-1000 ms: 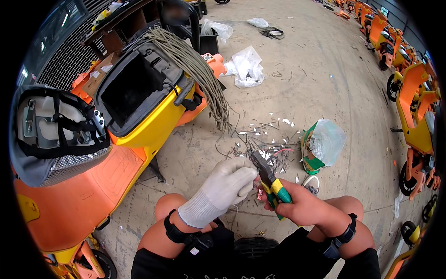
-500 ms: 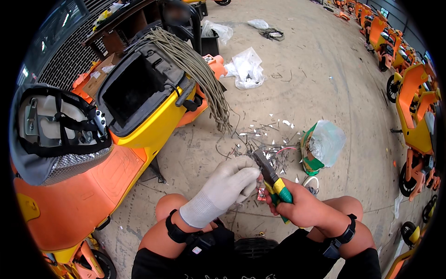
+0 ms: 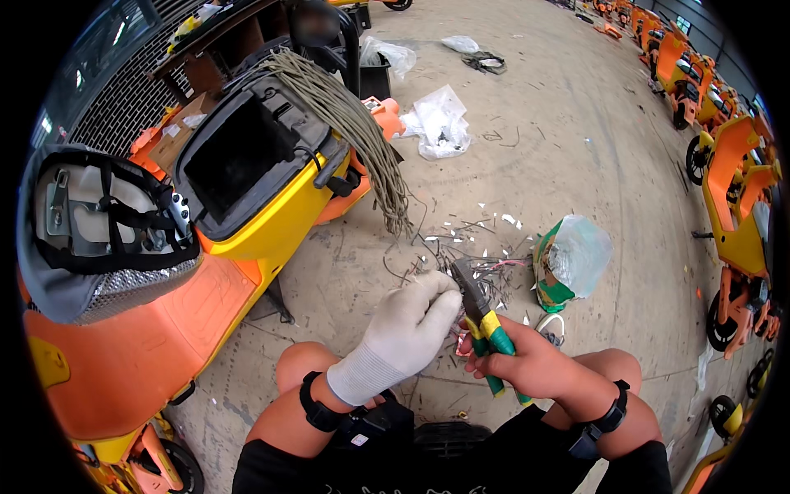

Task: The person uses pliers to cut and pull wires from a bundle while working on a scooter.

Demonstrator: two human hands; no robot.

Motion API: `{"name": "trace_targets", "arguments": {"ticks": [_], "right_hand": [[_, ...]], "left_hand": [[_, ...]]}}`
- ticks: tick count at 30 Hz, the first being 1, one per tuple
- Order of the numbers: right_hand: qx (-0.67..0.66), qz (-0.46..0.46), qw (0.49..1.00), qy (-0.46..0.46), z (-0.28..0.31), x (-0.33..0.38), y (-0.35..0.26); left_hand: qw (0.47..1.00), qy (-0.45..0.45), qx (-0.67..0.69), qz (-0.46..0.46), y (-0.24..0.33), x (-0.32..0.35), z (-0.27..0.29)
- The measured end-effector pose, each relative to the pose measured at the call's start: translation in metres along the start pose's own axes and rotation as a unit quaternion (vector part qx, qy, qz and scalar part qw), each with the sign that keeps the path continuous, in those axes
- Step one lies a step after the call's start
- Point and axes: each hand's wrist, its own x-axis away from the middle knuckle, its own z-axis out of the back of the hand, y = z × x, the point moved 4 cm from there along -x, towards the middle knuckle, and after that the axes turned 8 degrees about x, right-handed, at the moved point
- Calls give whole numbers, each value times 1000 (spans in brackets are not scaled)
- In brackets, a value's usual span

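Thin wire (image 3: 428, 281) pinched in gloved left hand (image 3: 405, 328), held just above knees. Pliers (image 3: 481, 317) w/ green-yellow grips clenched in bare right hand (image 3: 527, 362), jaws at wire. Wire judged light, springy, sharp-ended; best gripped near cut pt. Offcuts (image 3: 485, 276) scattered on floor beyond.

Your one head camera looks steeply down, close over your hands at lower centre; concrete floor (image 3: 535, 140) fills the upper frame.

One pliers (image 3: 481, 317) – two hands (one gloved (image 3: 407, 325)) – one wire bundle (image 3: 350, 115)
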Motion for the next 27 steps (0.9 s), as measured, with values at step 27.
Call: {"name": "trace_targets", "arguments": {"ticks": [27], "right_hand": [[190,18,981,46,3,-2,-8]], "left_hand": [[879,-101,427,187,-26,-1,-3]]}}
